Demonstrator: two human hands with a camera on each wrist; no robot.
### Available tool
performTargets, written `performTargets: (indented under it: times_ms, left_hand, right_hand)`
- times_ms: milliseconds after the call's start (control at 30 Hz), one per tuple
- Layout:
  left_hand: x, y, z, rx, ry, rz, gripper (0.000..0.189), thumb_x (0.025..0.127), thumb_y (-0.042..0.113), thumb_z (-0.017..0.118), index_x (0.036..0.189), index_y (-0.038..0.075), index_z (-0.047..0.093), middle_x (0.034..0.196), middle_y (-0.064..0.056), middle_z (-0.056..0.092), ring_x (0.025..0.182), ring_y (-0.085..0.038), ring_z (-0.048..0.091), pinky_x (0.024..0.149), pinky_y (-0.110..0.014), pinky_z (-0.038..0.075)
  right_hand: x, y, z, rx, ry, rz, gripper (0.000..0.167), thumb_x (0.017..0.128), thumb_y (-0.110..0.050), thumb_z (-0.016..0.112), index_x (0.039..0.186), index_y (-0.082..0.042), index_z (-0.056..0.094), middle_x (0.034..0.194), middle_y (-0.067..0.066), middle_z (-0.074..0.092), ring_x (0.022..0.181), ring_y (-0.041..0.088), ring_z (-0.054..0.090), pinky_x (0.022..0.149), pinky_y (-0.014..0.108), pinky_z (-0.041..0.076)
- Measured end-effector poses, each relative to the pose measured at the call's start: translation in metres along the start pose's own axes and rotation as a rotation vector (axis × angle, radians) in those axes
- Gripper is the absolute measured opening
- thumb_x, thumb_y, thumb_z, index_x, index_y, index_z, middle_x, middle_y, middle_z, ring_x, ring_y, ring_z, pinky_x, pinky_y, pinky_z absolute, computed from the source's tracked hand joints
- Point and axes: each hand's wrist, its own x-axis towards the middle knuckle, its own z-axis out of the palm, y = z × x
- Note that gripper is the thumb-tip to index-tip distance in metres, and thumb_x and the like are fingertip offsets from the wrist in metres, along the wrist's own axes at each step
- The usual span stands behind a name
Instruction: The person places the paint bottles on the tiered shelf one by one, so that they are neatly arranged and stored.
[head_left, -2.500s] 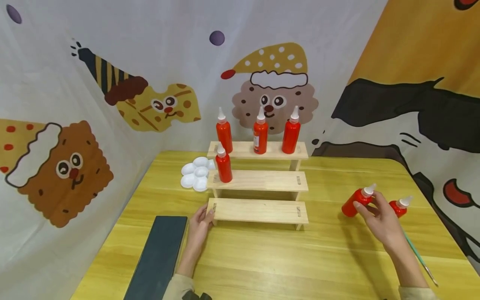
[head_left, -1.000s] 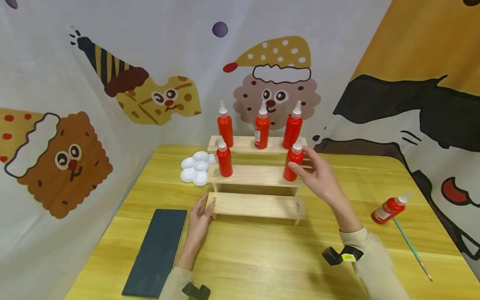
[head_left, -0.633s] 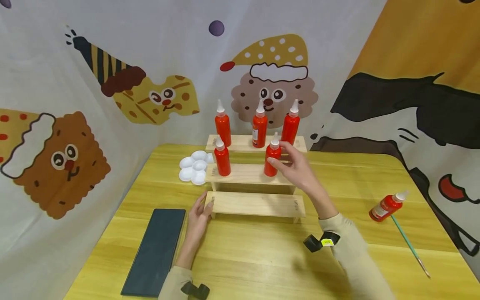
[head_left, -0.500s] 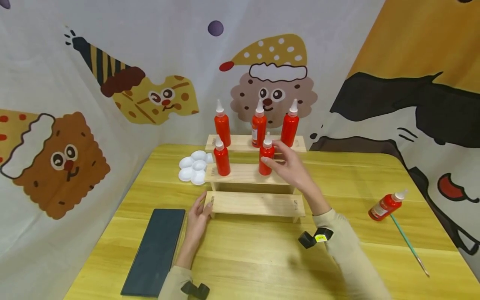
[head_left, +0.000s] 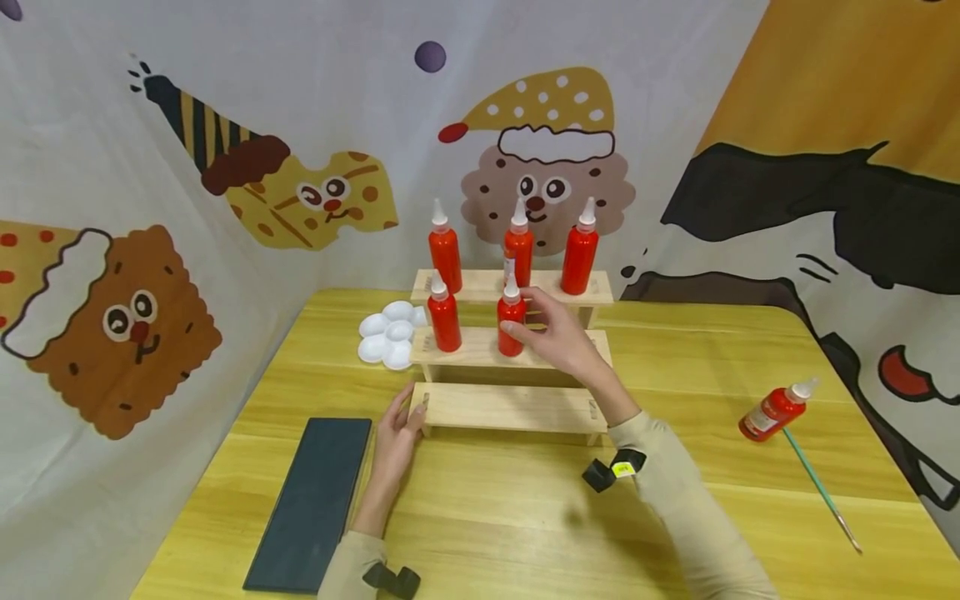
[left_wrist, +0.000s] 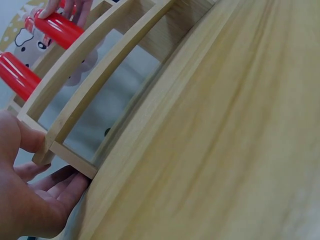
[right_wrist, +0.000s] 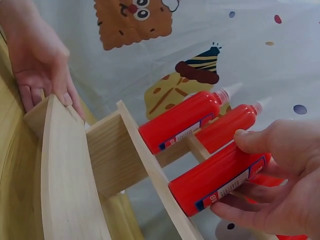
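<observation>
My right hand (head_left: 558, 335) holds a red paint bottle (head_left: 511, 327) with a white nozzle, upright at the middle step of a three-step wooden rack (head_left: 517, 408). In the right wrist view, thumb and fingers pinch that bottle (right_wrist: 210, 182) from both sides, its base at the step. Left of it on the same step stands another red bottle (head_left: 446, 321). Three more, the left one (head_left: 446, 258) among them, line the top step. At the lowest step's left end my left hand (head_left: 397, 435) grips the rack; the left wrist view has its thumb and fingers around the corner.
On the table's right, a red bottle (head_left: 772, 414) leans near a green-handled paintbrush (head_left: 821, 487). A white flower-shaped palette (head_left: 390, 335) lies left of the rack. Nearer on the left is a dark flat board (head_left: 311, 504). A printed cloth (head_left: 337, 75) hangs behind the table.
My right hand has brought a bottle from the table's right side to the rack's middle step, then leftward along it. The left hand keeps its grip on the rack.
</observation>
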Motion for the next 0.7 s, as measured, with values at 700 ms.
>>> performTargets:
  times_ms: [700]
  left_hand:
    - [-0.002,0.004,-0.001,0.021,0.007,-0.001,0.055,0.105,0.021,0.056,0.157,0.014,0.04,0.139,-0.026,0.06,0.101,-0.016,0.063,0.096,-0.038,0.052]
  right_hand:
    - [-0.034,-0.01,-0.063,-0.053,0.116,-0.034,0.047,0.095,-0.006,0.07,0.136,0.005,0.05,0.132,0.027,0.061,0.122,0.044,0.059,0.105,0.058,0.048]
